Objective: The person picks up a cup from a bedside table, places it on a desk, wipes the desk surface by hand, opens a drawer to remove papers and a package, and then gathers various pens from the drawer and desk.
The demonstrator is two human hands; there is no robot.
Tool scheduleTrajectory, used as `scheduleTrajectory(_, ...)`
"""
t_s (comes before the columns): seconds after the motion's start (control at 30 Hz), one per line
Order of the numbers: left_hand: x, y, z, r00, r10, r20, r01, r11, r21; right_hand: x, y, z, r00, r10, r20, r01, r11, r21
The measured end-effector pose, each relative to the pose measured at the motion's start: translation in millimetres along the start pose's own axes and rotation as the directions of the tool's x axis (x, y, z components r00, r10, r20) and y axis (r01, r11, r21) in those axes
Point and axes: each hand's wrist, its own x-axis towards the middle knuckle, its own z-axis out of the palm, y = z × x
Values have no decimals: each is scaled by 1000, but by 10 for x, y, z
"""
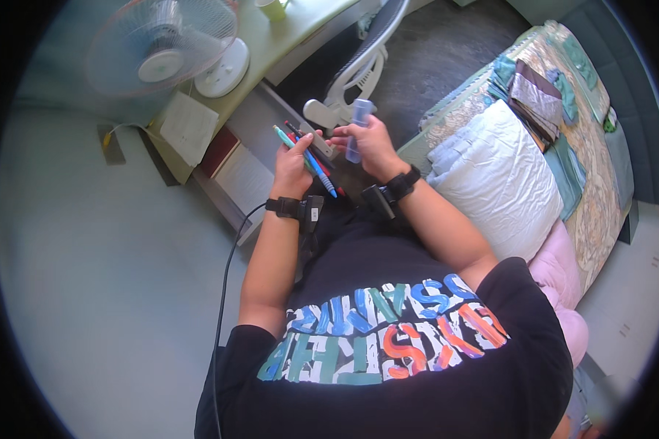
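Note:
My left hand (296, 167) grips a bundle of pens (314, 164), among them a light green one, a blue one with a ribbed grip, and red and dark ones. To its right, my right hand (370, 144) holds a translucent bluish plastic case (361, 123), narrow and long, pointing away from me. Its fingertips come near those of my left hand. Below and left of the pens, a drawer (263, 118) stands pulled out, with a dark red book (220, 152) and a pale open book or paper (247, 178) in it.
An electric fan (222, 68), papers (189, 127) and a green cup (272, 9) stand on the desk (274, 41). Beyond my hands is a white-framed chair (362, 71). On the right, a bed (604, 219) bears a white quilt (500, 181), folded clothes (535, 101) and pink bedding (560, 263).

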Motion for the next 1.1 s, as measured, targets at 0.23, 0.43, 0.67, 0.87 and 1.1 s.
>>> scheduleTrajectory(0.23, -14, 197, -223, 986, 42, -163, -80, 968, -238, -221, -49, 177, 938, 143, 317, -8, 921, -391)
scheduleTrajectory(0.43, -35, 340, -321, 962, 150, -230, -219, 924, -315, -395, -86, 425, 920, 137, 366, 121, 791, -600)
scheduleTrajectory(0.67, 12, 388, -369, 964, 99, -246, -185, 915, -359, -310, -100, 521, 913, 199, 357, 28, 841, -540)
scheduleTrajectory(0.87, 60, 448, -351, 970, 84, -230, -180, 882, -436, -244, -60, 693, 940, 124, 317, 98, 793, -601)
scheduleTrajectory(1.1, 126, 487, -355, 968, 71, -242, -185, 853, -489, -196, 31, 603, 960, 137, 246, -3, 878, -478)
